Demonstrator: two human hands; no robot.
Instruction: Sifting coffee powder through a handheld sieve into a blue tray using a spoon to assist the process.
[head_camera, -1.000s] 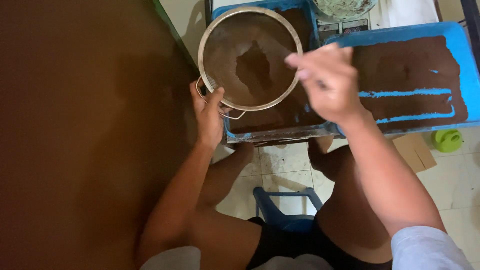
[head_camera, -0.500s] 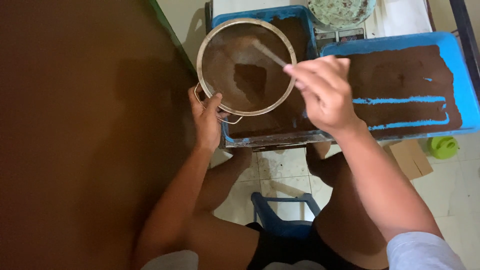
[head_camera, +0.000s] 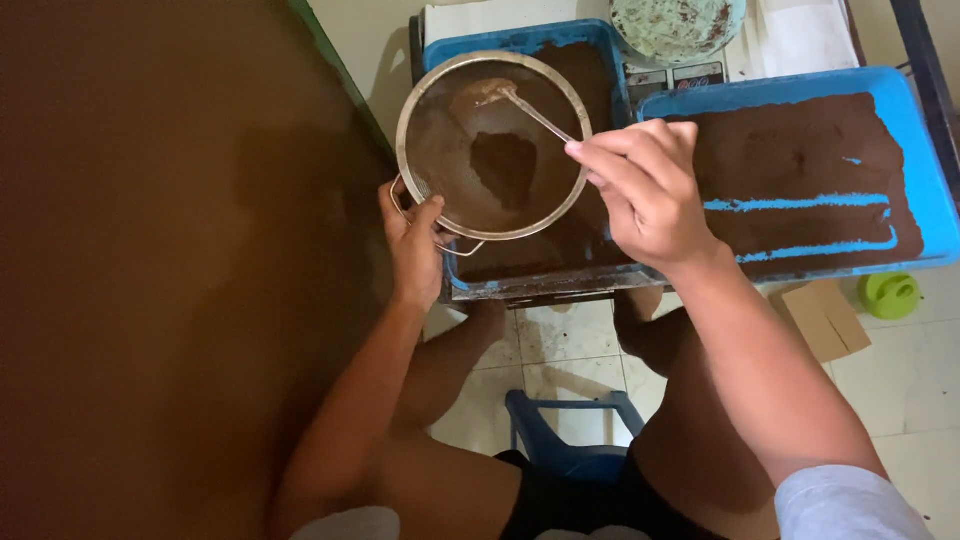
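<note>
Over blue tray (head_camera: 600, 40): left hand (head_camera: 415, 235) grips sieve (head_camera: 492, 145), right hand (head_camera: 650, 190) pinches spoon (head_camera: 520, 105).

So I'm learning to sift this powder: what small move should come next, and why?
Probably stir the spoon toward the dark clump mid-sieve. The right hand holds the spoon at the far edge, the left hand steadies the sieve over the blue tray, and that powder remains unsifted.

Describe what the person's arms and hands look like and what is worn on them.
Both forearms are bare. The left hand and right hand wear no gloves, rings or watch that show. A short pale sleeve covers the right upper arm; another pale sleeve edge shows at the left.
</note>
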